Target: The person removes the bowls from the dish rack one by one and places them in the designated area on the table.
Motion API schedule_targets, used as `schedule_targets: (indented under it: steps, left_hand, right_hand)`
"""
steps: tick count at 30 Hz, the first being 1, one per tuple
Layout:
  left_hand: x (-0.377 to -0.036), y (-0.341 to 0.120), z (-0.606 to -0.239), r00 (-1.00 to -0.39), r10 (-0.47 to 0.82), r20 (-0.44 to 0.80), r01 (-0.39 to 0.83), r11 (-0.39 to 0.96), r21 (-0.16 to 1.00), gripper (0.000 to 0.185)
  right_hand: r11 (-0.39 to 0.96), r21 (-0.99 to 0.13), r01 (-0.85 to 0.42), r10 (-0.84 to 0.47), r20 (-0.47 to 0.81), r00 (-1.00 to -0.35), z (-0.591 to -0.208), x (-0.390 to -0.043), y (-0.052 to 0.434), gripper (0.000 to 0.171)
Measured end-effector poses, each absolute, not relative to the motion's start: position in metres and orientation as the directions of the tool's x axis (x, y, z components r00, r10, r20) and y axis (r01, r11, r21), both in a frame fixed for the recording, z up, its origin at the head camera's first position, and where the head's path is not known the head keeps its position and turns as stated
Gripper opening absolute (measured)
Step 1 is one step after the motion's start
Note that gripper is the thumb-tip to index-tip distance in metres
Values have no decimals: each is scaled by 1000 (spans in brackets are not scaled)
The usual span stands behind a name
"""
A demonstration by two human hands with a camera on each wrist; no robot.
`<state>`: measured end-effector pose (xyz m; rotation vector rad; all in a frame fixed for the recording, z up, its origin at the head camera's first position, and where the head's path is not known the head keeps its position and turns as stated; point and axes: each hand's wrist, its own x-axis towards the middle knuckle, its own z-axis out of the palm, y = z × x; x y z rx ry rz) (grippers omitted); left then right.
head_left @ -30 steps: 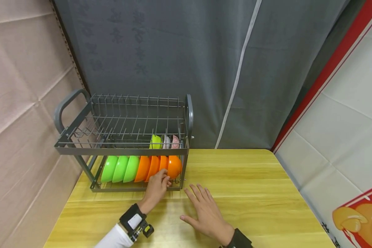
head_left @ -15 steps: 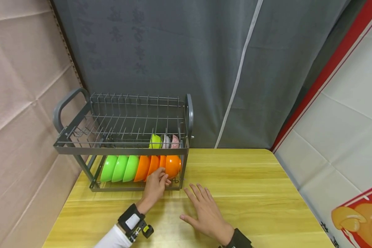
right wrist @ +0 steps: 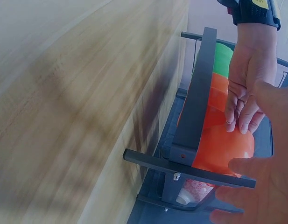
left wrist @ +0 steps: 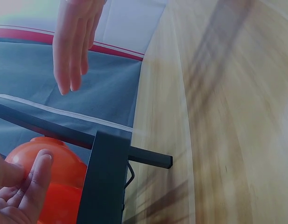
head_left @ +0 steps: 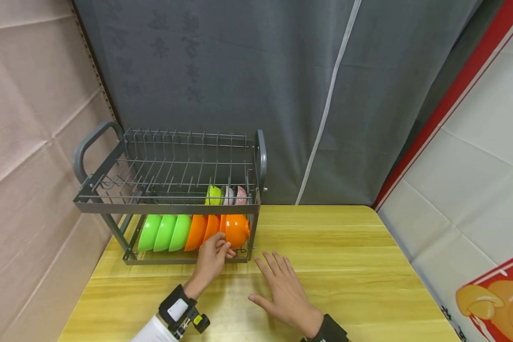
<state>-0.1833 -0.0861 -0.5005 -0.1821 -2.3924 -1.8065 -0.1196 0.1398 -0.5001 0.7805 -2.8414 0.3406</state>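
In the head view my left hand is at the lower shelf of the dish rack, gripping the rightmost orange bowl by its near side. The left wrist view shows fingertips on the glossy curve of this orange bowl. More orange bowls stand on edge to its left, followed by several green bowls. My right hand is held over the table in front of the rack's right end, fingers spread, holding nothing. The right wrist view has the left hand reaching in over the bowl row.
The two-tier grey dish rack stands at the back left of the wooden table. Behind the bowl row sit small bowls: a yellow-green one, a grey-white one and a pink patterned bowl. A grey curtain hangs behind.
The left hand has shifted slightly left, and the rightmost orange bowl has moved left with it, closer to its neighbour. The right hand has stayed nearly still.
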Motion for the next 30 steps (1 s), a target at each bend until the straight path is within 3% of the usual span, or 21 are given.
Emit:
schedule_targets:
  steps: [16, 30]
  left_hand:
    - [-178, -91, -494, -992, -4, 124, 123, 127, 984, 33]
    - [-175, -95, -492, -991, -1, 137, 136, 121, 983, 29]
  right_hand:
    - [844, -157, -513, -467, 256, -846, -493, -126, 142, 86]
    - [786, -141, -602, -537, 327, -778, -464, -140, 131, 86]
